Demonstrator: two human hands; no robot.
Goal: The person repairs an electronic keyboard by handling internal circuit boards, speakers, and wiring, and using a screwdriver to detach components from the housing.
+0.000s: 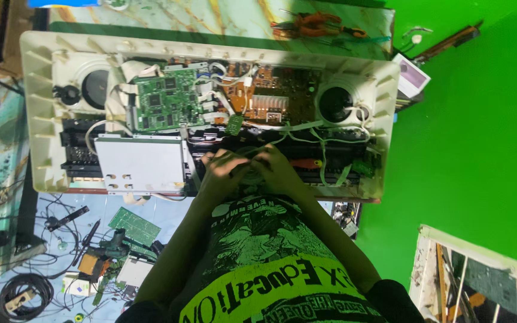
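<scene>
1. Two bare hands meet over the front middle of an opened cream plastic casing, seen from above.
2. Left hand and right hand are curled close together, fingers bent around a small round grey part between them; how tightly they grip it I cannot tell.
3. Inside the casing sit a green circuit board, an orange-brown circuit board, a flat white metal box, and a round black speaker at the right end.
4. White ribbon cables loop across the inside, just beyond the hands.
5. Orange-handled pliers lie on the marble table behind the casing.
</scene>
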